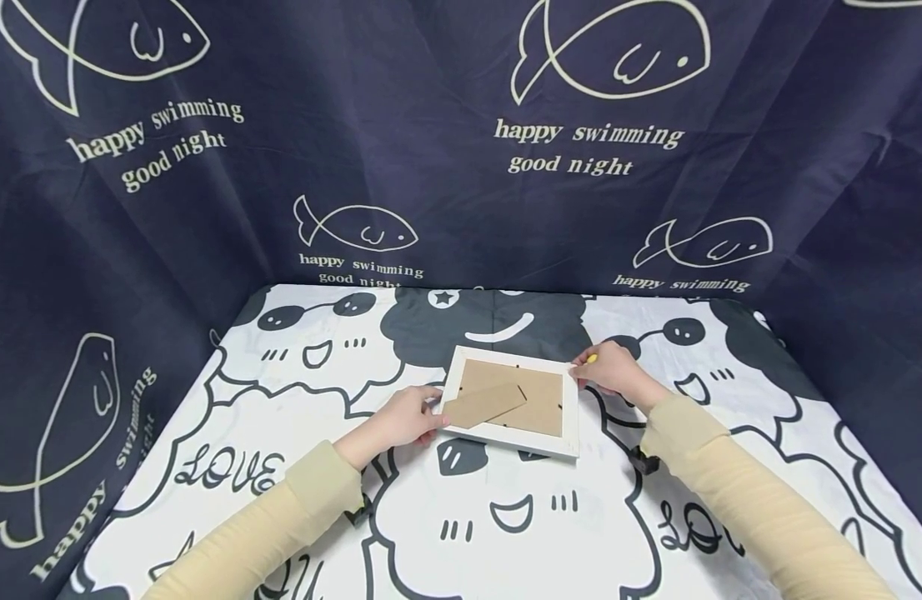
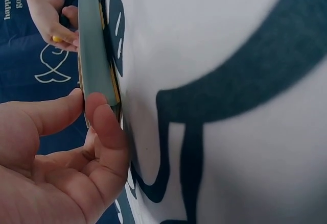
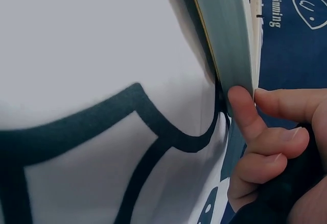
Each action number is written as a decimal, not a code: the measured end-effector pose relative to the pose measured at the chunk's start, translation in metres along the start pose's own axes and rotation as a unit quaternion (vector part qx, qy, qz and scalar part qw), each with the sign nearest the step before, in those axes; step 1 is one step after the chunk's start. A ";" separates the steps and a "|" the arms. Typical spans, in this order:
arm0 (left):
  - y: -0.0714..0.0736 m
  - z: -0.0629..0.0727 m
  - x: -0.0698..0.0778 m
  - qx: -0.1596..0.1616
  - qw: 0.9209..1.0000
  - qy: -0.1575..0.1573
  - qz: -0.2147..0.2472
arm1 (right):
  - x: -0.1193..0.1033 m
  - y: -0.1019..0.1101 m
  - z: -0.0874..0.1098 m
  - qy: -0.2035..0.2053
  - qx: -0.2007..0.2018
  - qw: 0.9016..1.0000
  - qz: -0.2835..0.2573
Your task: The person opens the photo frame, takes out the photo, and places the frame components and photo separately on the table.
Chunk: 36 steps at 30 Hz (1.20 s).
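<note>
A white picture frame (image 1: 570, 408) lies face down, its brown backing board (image 1: 539, 387) and angled stand flap (image 1: 482, 406) on top. Small dark tabs show along the board's edges. My left hand (image 1: 408, 415) pinches the frame's left edge near the front corner, thumb above and fingers against the side (image 2: 94, 45). At the far right corner, my right hand (image 1: 613, 368) pinches the frame between thumb and index finger. Its other fingers curl round a black tool (image 3: 286, 183) with a yellow end (image 1: 592, 358); most of this tool is hidden.
Under the frame spreads a white cloth (image 1: 303, 467) with black cartoon sheep and lettering. Dark blue curtains (image 1: 461, 150) with fish prints hang behind the table and at both sides.
</note>
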<state>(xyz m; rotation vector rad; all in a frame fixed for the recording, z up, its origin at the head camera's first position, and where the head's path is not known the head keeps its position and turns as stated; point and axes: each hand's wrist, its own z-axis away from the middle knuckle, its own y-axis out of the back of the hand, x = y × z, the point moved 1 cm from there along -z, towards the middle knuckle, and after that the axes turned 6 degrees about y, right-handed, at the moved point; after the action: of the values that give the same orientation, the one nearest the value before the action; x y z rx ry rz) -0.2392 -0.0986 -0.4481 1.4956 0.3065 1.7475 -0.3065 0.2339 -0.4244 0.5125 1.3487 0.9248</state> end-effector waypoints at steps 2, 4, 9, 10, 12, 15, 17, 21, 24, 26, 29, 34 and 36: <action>0.000 -0.001 0.000 0.001 1.000 0.002 0.001 | 0.001 0.000 0.001 0.001 0.001 1.000 0.000; 0.000 -0.001 0.000 0.003 1.000 0.002 0.002 | 0.003 0.000 0.003 0.004 0.001 1.000 -0.002; 0.002 -0.004 0.000 0.010 1.000 0.000 -0.001 | 0.006 -0.001 0.008 0.008 0.003 1.000 -0.008; 0.002 -0.005 -0.001 0.012 1.000 0.001 -0.001 | 0.007 -0.002 0.008 0.006 0.003 1.000 -0.009; 0.003 -0.006 -0.001 0.015 1.000 0.002 0.001 | 0.008 -0.002 0.010 0.005 0.003 1.000 -0.009; 0.005 -0.007 -0.001 0.018 1.000 0.007 0.007 | 0.008 -0.003 0.012 0.001 0.003 1.000 -0.003; 0.005 -0.007 -0.001 0.019 1.000 0.009 0.009 | 0.009 -0.004 0.013 0.002 0.004 1.000 0.005; 0.007 -0.008 -0.001 0.024 1.000 0.005 0.007 | 0.010 -0.005 0.015 0.005 0.007 1.000 0.014; 0.008 -0.009 -0.002 0.026 1.000 0.006 0.012 | 0.010 -0.006 0.017 0.005 0.010 1.000 0.010; 0.009 -0.009 -0.002 0.027 0.999 0.010 0.017 | 0.010 -0.006 0.018 0.005 0.013 1.000 0.008; 0.010 -0.010 -0.002 0.032 0.999 0.015 0.017 | 0.010 -0.006 0.020 0.002 0.016 1.000 0.009; 0.012 -0.012 -0.001 0.041 0.999 0.019 0.021 | 0.009 -0.005 0.024 -0.009 0.018 1.000 0.005; 0.013 -0.013 -0.001 0.044 0.999 0.017 0.020 | 0.008 -0.005 0.025 -0.010 0.017 1.000 0.000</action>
<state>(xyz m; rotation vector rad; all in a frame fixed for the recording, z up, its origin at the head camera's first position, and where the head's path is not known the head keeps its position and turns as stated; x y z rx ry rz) -0.2565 -0.1032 -0.4442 1.5460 0.3789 1.8123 -0.2810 0.2425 -0.4280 0.5461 1.3492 0.8960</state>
